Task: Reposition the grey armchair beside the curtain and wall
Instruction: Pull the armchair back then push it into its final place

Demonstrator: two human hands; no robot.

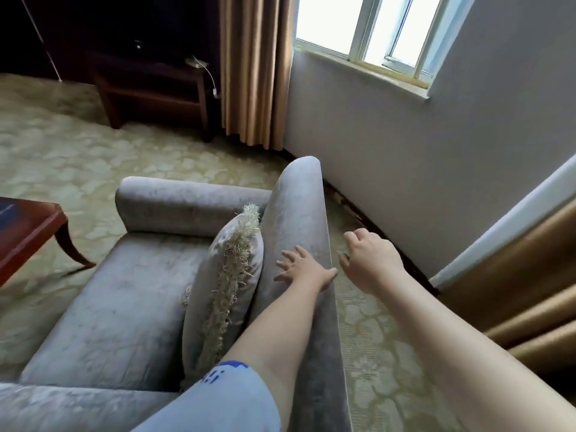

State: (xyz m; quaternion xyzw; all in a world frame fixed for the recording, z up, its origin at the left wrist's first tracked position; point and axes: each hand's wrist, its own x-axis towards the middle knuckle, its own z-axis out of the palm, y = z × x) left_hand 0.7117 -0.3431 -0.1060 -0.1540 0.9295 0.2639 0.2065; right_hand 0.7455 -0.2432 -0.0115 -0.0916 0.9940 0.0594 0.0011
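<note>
1. Carpet [78, 157]: pale green, leaf-patterned, covered the whole floor.

2. Wall [436, 169]: plain light grey, ran below the window and along the right side, with a dark skirting at its foot.

3. Grey armchair [124, 300]: velvet-like cover, stood on the carpet with its backrest [299, 207] turned to the wall. A strip of carpet lay between the two. Its far armrest [187, 204] pointed towards the tan curtain and stood apart from it.

4. Tan curtain [255, 73]: hung in folds to the floor, left of the window. A second curtain [530, 291] of a like colour showed at the right edge.

5. Window [389, 29]: white-framed, brightly lit, above a pale sill.

6. Dark wooden stand [149, 85]: stood against the far side, just left of the tan curtain. A white cable [212, 79] hung from its top.

7. Reddish low table [28, 232]: curved leg, at the left edge, near the chair's front.

8. Fringed cushion [230, 275]: grey, stood on edge on the seat and leaned against the backrest.

9. Left hand [304, 268]: lay flat on top of the backrest, fingers spread, gripping nothing. A light sleeve [224, 400] with blue print covered the upper arm.

10. Right hand [369, 260]: hung over the carpet strip just beyond the backrest, fingers loosely curled, holding nothing.
</note>
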